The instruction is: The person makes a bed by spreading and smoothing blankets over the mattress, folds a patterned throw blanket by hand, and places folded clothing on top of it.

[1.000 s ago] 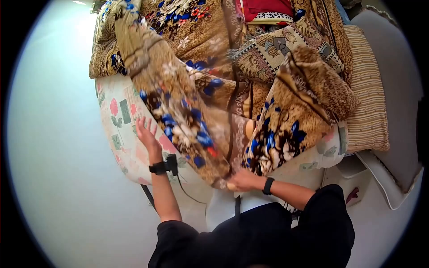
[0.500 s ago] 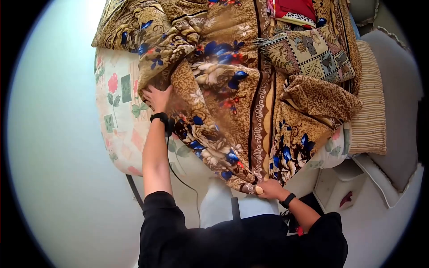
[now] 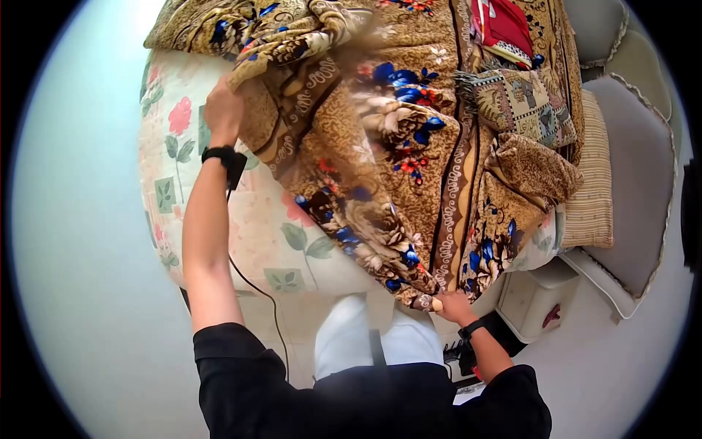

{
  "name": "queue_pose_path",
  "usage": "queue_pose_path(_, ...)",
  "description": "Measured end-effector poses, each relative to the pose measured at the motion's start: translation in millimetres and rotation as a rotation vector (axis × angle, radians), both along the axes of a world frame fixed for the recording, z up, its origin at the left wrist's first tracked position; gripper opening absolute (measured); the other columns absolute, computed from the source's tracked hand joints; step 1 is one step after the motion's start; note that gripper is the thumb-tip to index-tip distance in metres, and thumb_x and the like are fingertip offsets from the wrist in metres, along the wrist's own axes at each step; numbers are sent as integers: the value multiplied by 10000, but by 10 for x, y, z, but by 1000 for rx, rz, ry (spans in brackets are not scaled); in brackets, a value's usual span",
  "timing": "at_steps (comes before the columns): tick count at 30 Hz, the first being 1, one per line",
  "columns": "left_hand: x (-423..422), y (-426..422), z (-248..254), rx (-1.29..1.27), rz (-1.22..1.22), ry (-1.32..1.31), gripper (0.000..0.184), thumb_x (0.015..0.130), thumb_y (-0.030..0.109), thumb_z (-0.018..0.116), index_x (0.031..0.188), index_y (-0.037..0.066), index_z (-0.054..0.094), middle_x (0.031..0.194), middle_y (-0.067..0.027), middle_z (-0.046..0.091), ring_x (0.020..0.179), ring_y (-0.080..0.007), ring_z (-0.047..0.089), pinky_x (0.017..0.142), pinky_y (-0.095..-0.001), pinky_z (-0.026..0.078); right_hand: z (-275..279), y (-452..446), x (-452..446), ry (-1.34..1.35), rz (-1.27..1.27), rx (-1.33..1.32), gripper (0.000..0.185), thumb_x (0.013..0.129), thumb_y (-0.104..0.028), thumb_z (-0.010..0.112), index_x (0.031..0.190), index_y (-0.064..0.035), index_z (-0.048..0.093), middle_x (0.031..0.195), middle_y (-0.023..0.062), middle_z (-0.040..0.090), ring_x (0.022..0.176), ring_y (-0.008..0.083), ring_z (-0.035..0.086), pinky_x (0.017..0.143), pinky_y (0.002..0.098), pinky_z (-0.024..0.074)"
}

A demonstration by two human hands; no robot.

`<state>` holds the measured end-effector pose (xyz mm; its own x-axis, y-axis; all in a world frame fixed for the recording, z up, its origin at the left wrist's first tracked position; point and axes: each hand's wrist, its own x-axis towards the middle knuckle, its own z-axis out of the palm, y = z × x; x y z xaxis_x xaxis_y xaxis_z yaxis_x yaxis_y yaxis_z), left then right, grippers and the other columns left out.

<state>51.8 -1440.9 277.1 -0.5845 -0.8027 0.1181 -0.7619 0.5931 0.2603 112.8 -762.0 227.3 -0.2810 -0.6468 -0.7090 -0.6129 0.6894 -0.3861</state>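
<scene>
A large brown blanket with blue and cream flowers spreads over the bed, bunched in folds at the upper left. My left hand is closed on the blanket's left edge, raising a fold over the pale floral sheet. Down at the front, my right hand grips the blanket's near corner, close to my legs. The blanket is stretched on a slant between the two hands. Part of my left fingers is hidden by the fold.
A patterned fringed cushion and a red cloth lie on the blanket. To the right are a striped pillow, a grey cushion and a light-coloured box below them. A black cable hangs from my left wrist.
My left hand has moved left and up, pulling the blanket's edge with it and baring more of the floral sheet. The right hand keeps its hold on the corner.
</scene>
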Motion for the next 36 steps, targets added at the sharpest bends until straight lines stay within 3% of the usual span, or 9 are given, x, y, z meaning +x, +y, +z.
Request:
queue_pose_path(5, 2311, -334, 328, -38, 90, 508, 257, 859, 57, 466, 1056, 6, 623, 925, -192, 678, 861, -339, 651, 754, -386, 497, 114, -17, 99, 43, 25, 103, 430, 666, -270, 691, 1081, -175, 630, 939, 96, 639, 881, 298, 617, 737, 437, 470)
queue_pose_path(10, 5948, 263, -607, -43, 1028, 86, 545, 893, 434, 515, 893, -103, 610, 821, -283, 640, 789, -469, 569, 683, -501, 421, -54, -114, 85, -26, 186, 295, 431, 716, -337, 668, 1119, -195, 616, 985, 108, 634, 928, 301, 613, 756, 449, 486)
queue_pose_path(12, 6411, 893, -645, 91, 1246, -171, 552, 876, 426, 542, 898, -120, 616, 882, -303, 638, 857, -469, 588, 742, -493, 440, -201, -83, 82, -37, 209, 366, 412, 733, -357, 655, 1106, -184, 627, 993, 105, 636, 946, 295, 611, 768, 441, 489)
queue_pose_path(16, 6633, 1640, -986, 318, 1273, -318, 566, 892, 423, 532, 926, -134, 625, 959, -311, 629, 922, -454, 587, 801, -487, 448, -117, -313, 25, -104, 203, 480, 413, 733, -362, 642, 1079, -136, 641, 968, 124, 664, 914, 304, 622, 778, 437, 486)
queue_pose_path(21, 6031, 1527, -1222, 371, 1380, 15, 653, 872, 482, 557, 927, -168, 592, 967, -306, 626, 901, -444, 583, 794, -483, 438, -134, -525, -272, -149, -50, 339, 370, 751, -365, 619, 1013, -107, 661, 921, 159, 665, 877, 343, 617, 752, 437, 478)
queue_pose_path(25, 4890, 999, -549, 241, 998, -35, 559, 886, 413, 596, 670, -103, 598, 639, -179, 600, 578, -281, 542, 612, -429, 438, -62, -867, -911, 373, -246, -136, 330, 783, -218, 651, 1013, 16, 613, 1055, 225, 585, 969, 379, 546, 814, 452, 451)
queue_pose_path(28, 4721, 837, -544, 275, 806, 586, 536, 867, 370, 654, 576, -48, 489, 578, -33, 516, 517, -156, 415, 512, -381, 379, -86, -976, -1507, 685, -422, -85, 443, 871, -318, 622, 1176, -6, 547, 1217, 190, 515, 1164, 364, 452, 991, 470, 370)
queue_pose_path(33, 5142, 1183, -957, 557, 1137, 319, 405, 870, 259, 633, 1093, -68, 549, 1001, -102, 610, 864, -235, 595, 729, -371, 498, -381, -647, -2019, 534, -847, 297, 1005, 760, -646, 611, 1439, -13, 225, 1464, 216, 255, 1345, 375, 255, 1064, 514, 306)
queue_pose_path(36, 4859, 1535, -1187, 439, 1118, -32, 501, 832, 182, 645, 1206, -102, 470, 1211, -179, 493, 1078, -326, 488, 874, -429, 427, -710, -514, -2141, 549, -875, 315, 922, 785, -523, 649, 1427, 6, 250, 1396, 235, 351, 1270, 383, 365, 1015, 478, 390)
